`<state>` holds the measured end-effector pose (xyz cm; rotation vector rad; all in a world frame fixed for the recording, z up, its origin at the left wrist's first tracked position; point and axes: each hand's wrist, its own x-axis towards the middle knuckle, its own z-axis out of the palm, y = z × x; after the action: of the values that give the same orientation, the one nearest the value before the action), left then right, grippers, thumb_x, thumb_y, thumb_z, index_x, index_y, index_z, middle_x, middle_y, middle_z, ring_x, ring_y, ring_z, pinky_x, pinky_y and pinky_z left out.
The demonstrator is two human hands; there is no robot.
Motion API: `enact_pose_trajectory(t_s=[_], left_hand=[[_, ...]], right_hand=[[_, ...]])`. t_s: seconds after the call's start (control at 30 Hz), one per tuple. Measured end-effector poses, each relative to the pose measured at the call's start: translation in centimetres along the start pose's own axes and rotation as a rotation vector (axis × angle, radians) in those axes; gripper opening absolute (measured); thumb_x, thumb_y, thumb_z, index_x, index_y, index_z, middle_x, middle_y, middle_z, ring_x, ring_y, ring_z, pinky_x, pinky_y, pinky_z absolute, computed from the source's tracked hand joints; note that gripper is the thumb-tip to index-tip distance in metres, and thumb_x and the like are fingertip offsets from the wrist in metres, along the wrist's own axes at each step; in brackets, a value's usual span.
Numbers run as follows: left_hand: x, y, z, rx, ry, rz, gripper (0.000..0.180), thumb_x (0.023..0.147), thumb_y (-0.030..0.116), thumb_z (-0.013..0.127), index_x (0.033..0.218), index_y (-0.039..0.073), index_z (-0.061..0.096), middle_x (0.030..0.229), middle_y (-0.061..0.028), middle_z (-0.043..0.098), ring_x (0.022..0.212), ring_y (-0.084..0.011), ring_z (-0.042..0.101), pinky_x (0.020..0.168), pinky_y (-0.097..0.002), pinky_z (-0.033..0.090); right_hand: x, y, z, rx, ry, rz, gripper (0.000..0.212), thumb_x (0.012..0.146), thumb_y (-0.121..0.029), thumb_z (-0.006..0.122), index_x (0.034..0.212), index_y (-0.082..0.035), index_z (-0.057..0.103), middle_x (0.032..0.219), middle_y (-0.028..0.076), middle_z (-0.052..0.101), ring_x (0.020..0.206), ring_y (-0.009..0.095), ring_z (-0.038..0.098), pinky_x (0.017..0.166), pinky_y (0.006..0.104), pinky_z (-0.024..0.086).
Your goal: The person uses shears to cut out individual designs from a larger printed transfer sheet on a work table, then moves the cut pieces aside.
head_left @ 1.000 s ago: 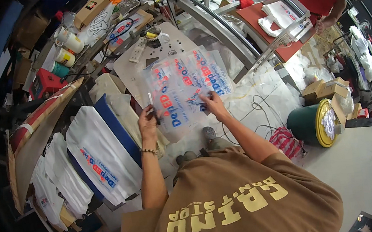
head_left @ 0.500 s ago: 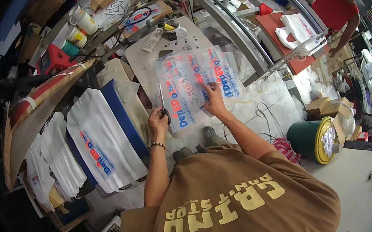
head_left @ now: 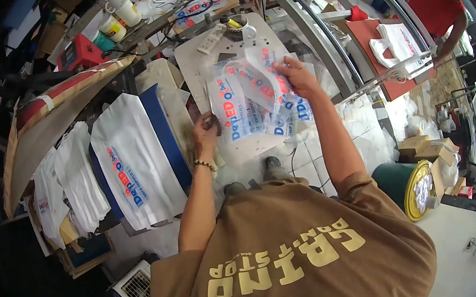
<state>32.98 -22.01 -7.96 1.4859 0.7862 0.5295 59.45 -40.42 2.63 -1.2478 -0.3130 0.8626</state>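
Note:
My left hand [head_left: 206,133] is closed round scissors [head_left: 210,115]. Their dark handle is mostly hidden by my fingers and the blades stand along the left edge of a clear film sheet [head_left: 228,111] printed in red and blue. My right hand [head_left: 298,77] pinches a printed piece of film [head_left: 265,82], which curls up above the other sheets. Several such sheets overlap on the pale board [head_left: 189,57] in front of me.
A white mug [head_left: 248,32] and a power strip [head_left: 211,40] sit at the board's far end. White printed bags [head_left: 130,178] lie at left. A metal frame [head_left: 318,28] stands at right; beyond it is a person in red [head_left: 436,5]. A green bin [head_left: 397,180] stands at lower right.
My right hand has risen to the right and away from me, lifting and curling a piece of film off the sheets. My left hand keeps the scissors beside the sheet's left edge.

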Motion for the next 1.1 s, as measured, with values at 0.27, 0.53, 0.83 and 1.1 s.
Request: enact_pose_trajectory(t_s=[0.27,0.53,0.83,1.1], left_hand=[[-0.9,-1.5,6.5,0.253,0.233,-0.013,0.031,0.077,0.012,0.074,0.105,0.001,0.067,0.089,-0.0103,0.07,0.078,-0.0193,0.067,0.071,-0.033,0.053],[-5.0,7.6,3.3,0.455,0.135,0.064,0.033,0.081,0.012,0.07,0.113,0.004,0.066,0.083,-0.0101,0.072,0.075,-0.0198,0.07,0.068,-0.0318,0.053],[-9.8,12.8,-24.9,0.526,0.408,-0.021,0.035,0.082,-0.004,0.063,0.115,0.006,0.064,0.08,-0.0077,0.069,0.065,-0.0118,0.061,0.057,-0.0268,0.047],[-12.2,10.2,-29.2,1.076,0.55,-0.111,0.038,0.078,0.013,0.072,0.116,0.015,0.066,0.092,-0.0147,0.072,0.082,-0.033,0.07,0.071,-0.0411,0.053]], right_hand=[[4.1,12.5,-5.2,-1.506,0.392,-0.381,0.043,0.082,-0.029,0.071,0.115,-0.003,0.061,0.14,0.028,0.041,0.133,0.046,0.036,0.104,0.0648,0.029],[6.5,11.3,-9.1,-1.584,0.158,-0.506,0.026,0.076,-0.022,0.071,0.093,-0.003,0.067,0.117,0.021,0.059,0.111,0.039,0.055,0.092,0.0521,0.043],[5.3,7.7,-8.0,-1.585,0.198,-0.452,0.03,0.071,-0.026,0.08,0.089,-0.006,0.067,0.107,0.019,0.057,0.099,0.039,0.056,0.083,0.0511,0.048],[7.2,8.3,-8.1,-1.68,0.153,-0.329,0.035,0.064,-0.032,0.084,0.087,-0.011,0.068,0.11,0.016,0.056,0.102,0.037,0.057,0.083,0.0508,0.049]])
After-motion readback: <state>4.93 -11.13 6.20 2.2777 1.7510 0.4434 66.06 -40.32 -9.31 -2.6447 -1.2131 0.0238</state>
